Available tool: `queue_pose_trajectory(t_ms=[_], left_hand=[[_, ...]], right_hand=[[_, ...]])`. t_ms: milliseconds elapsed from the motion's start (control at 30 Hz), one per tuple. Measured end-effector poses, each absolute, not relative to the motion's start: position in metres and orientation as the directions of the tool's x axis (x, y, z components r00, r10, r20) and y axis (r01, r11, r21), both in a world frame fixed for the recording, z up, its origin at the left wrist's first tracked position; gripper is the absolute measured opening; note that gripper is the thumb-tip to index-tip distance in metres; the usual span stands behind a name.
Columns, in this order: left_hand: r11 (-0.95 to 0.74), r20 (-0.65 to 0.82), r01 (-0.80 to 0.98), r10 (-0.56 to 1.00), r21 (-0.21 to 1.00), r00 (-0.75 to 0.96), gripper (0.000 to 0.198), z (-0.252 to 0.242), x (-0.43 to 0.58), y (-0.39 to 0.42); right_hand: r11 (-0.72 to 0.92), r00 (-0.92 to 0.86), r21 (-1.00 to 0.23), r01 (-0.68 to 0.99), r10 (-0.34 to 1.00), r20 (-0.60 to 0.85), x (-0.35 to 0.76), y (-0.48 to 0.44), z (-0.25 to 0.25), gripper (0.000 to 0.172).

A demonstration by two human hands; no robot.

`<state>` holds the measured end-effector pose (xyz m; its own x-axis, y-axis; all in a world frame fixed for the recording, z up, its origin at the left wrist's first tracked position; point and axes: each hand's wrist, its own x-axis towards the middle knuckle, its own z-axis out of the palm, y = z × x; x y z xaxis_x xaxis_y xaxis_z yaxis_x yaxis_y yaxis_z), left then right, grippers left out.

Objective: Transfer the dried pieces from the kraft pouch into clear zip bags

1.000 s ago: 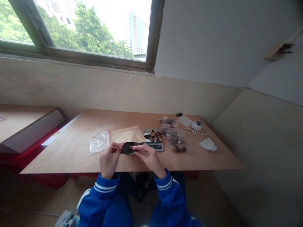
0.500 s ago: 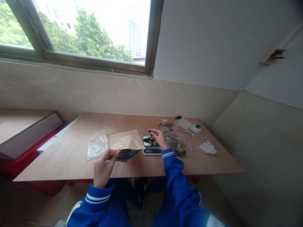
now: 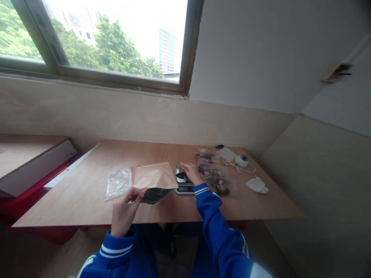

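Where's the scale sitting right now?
In the head view the scale sits near the table's middle, just right of the brown paper bag and left of the clear filled bags, under the right hand.

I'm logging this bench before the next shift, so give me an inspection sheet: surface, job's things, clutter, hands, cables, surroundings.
Surface: wooden table, pale top, set against the wall.
Job's things: brown paper pouch lying flat, its dark mouth open toward the person; kitchen scale with dark dried pieces on its platform.
Clutter: empty clear zip bag; filled zip bags; white round device; white crumpled item; green pen.
Hands: left hand pinches the pouch mouth; right hand rests on the scale's pieces, grip unclear.
Cables: white cord by the round device.
Surroundings: window above; red-edged bench at left.
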<state>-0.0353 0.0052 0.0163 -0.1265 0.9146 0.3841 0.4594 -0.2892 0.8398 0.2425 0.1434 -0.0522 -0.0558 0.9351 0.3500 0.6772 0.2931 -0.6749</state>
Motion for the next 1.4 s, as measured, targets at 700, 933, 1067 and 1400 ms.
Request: queue_pose_trajectory(t_ms=[700,933,1067,1400], left_hand=[[-0.267,0.352,0.406,0.924,0.874,-0.151,0.023,0.004,-0.036,0.008],[-0.241,0.334,0.431,0.930,0.870,-0.155,0.024,0.007,-0.031,0.006],[-0.252,0.337,0.416,0.930,0.874,-0.144,0.024,0.008,-0.030,0.004],[-0.247,0.321,0.398,0.938,0.883,-0.131,0.022,0.002,-0.032,0.003]], right_hand=[[0.187,0.475,-0.966,0.180,0.843,0.252,0.287,0.043,-0.070,0.044],[0.107,0.597,-0.988,0.116,0.787,0.155,0.301,0.008,-0.086,0.045],[0.106,0.600,-0.987,0.122,0.784,0.159,0.303,0.008,-0.085,0.044],[0.129,0.560,-0.988,0.083,0.814,0.153,0.293,0.007,-0.086,0.041]])
